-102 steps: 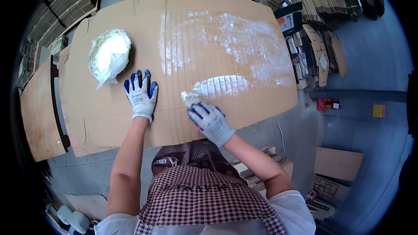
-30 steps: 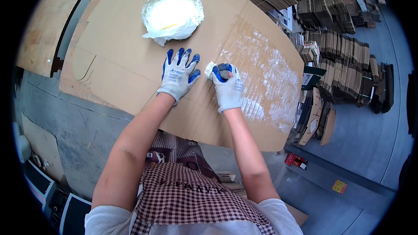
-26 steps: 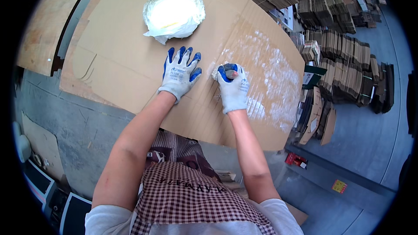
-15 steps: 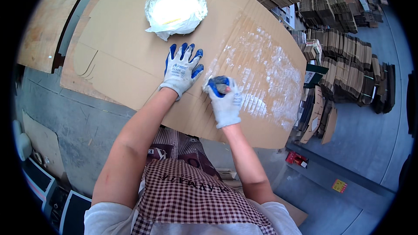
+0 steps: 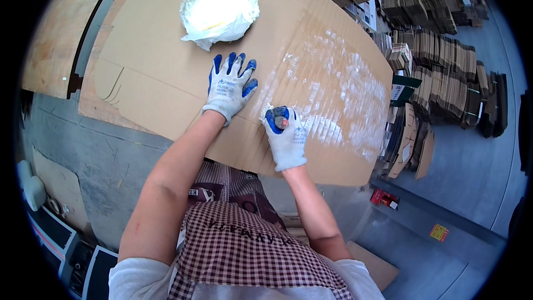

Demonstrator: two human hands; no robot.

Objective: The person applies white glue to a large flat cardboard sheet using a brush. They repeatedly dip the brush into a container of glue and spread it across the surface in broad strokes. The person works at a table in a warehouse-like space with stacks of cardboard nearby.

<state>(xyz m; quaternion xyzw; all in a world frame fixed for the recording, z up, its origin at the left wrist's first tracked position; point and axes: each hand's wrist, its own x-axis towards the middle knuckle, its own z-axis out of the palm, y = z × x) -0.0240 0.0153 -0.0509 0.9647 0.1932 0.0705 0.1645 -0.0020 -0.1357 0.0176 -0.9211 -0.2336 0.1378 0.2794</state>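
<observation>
My left hand (image 5: 230, 83), in a white glove with blue fingertips, lies flat with fingers spread on a large brown cardboard sheet (image 5: 150, 55). My right hand (image 5: 286, 136), gloved alike, is closed around a brush (image 5: 281, 122). The handle's worn end pokes out between thumb and fingers; frayed, whitish bristles show at the glove's far left edge, against the cardboard. White paste streaks (image 5: 344, 89) cover the sheet's right part. Beyond my left hand stands a round bowl (image 5: 219, 11) lined with crumpled white plastic, its bright white contents overexposed.
Bundled flat cardboard stacks (image 5: 444, 55) stand on the floor at the right and far right. A wooden board (image 5: 66, 28) lies at the far left. Near the lower right are a red box (image 5: 384, 199) and a yellow label (image 5: 439, 232) on the floor.
My right hand has moved slightly nearer to me with the brush, its bristle end showing more clearly. My left hand stays flat on the cardboard. The whole view has shifted a little.
</observation>
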